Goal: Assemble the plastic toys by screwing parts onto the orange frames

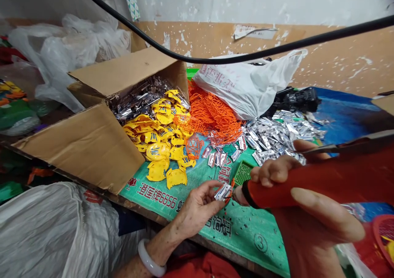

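Worktop [135, 194] carries loose silver parts [273, 134], apparently outstanding; left grip [195, 210] pinches one silver piece [222, 192], right grip [308, 233] encloses a red tool [335, 179], finished count indeterminable.

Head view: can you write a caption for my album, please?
Left hand pinching a silver piece, right hand gripping a red tool, yellow parts beyond.

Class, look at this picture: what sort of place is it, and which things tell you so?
Probably a small workshop or factory bench: yellow parts spread from an open cardboard box, orange parts lie heaped beside them, and the right hand holds a red tool.
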The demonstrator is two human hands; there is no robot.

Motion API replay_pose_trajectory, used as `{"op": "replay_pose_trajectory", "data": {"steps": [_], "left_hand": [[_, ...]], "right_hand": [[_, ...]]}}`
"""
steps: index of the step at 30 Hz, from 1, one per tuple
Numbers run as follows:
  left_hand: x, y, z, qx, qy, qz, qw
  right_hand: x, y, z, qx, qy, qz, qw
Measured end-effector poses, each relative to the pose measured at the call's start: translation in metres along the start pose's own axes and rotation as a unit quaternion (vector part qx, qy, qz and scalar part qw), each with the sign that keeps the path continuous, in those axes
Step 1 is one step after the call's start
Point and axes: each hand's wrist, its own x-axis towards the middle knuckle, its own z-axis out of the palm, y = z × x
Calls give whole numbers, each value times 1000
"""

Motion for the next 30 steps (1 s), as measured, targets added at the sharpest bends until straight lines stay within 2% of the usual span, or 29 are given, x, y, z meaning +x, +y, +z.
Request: {"op": "replay_pose_trajectory", "data": {"steps": [3,10,16,21,30], "left_hand": [[0,-1,1,35,33,0,999],[-3,5,4,106,46,-5,993],[-1,-5,7,52,52,-35,997],[-2,-11,10,52,64,-55,995],[-4,-10,14,84,53,-7,995]], "right_hand": [[0,0,2,-5,5,9,1000],[-3,1,3,-40,27,16,999],[-5,2,8,-65,56,18,996],[-6,3,8,-53,62,34,996],[-7,3,6,-73,67,31,995]]}}
